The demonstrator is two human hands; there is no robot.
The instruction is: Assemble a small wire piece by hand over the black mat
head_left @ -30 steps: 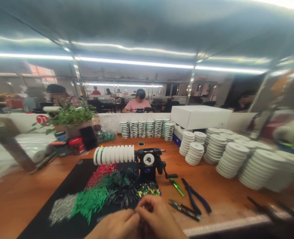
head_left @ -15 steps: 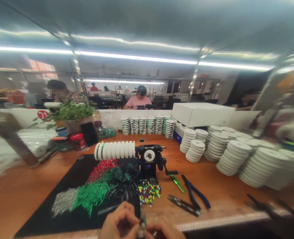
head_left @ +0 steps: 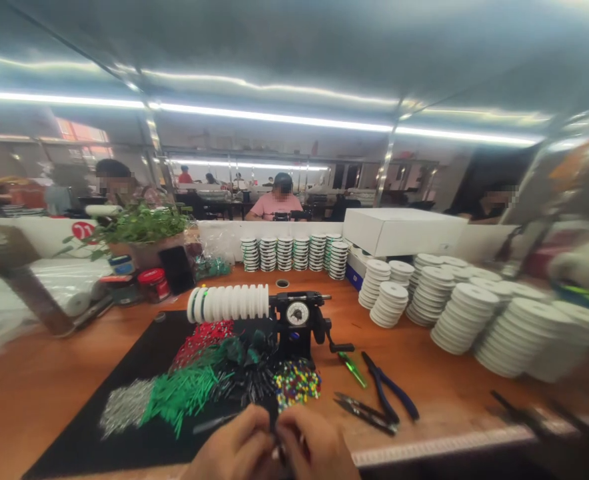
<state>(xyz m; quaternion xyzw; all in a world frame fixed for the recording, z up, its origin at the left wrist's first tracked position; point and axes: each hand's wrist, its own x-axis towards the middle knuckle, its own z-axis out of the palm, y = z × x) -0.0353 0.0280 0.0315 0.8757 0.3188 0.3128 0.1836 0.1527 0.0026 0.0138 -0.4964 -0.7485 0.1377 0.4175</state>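
Small part, hidden, pinched between both hands.
Left hand and right hand curl together above the black mat.

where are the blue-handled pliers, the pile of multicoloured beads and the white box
blue-handled pliers (head_left: 397,400), head view, on the right blue handle
pile of multicoloured beads (head_left: 297,385), head view, middle of the heap
white box (head_left: 404,231), head view, on its front wall

White spool stacks, blue-handled pliers, potted plant, white box
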